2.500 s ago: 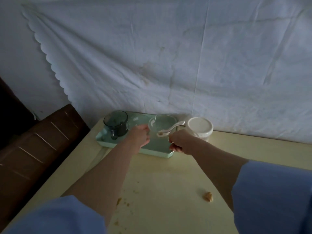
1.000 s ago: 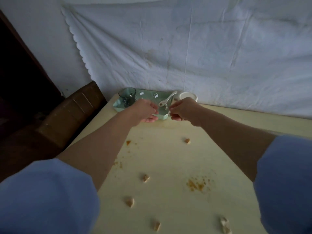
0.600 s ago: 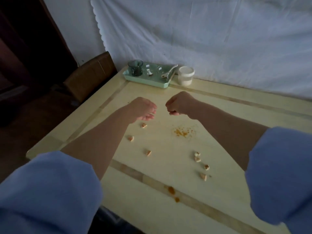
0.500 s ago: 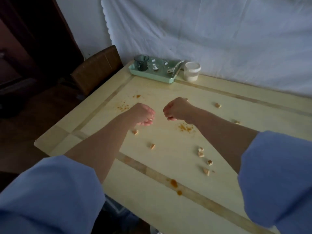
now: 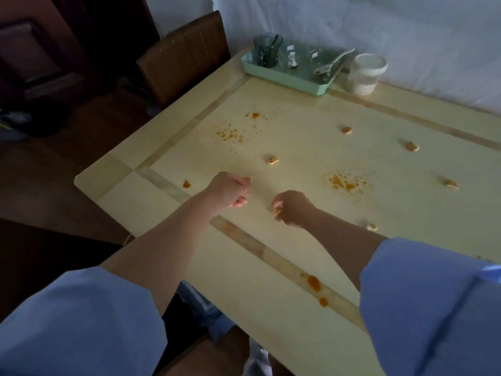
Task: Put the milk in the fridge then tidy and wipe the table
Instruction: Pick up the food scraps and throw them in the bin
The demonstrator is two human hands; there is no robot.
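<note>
Desk [image 5: 271,280], near its left edge: left hand [image 5: 229,189] fingers curled, holding nothing; right hand [image 5: 292,208] fingers pinch crumb [image 5: 276,212]; tray [image 5: 284,80] at far edge.

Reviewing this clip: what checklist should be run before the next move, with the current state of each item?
1. Tray with cup and spoon at far edge of table: ok.
2. Jar beside tray, upright: ok.
3. Right hand pinching a bread piece: ok.
4. Left hand free: cannot tell, fingers curled.
5. Table free of loose pieces and orange stains: not ok.
6. Wiping cloth in view: not ok.
</note>
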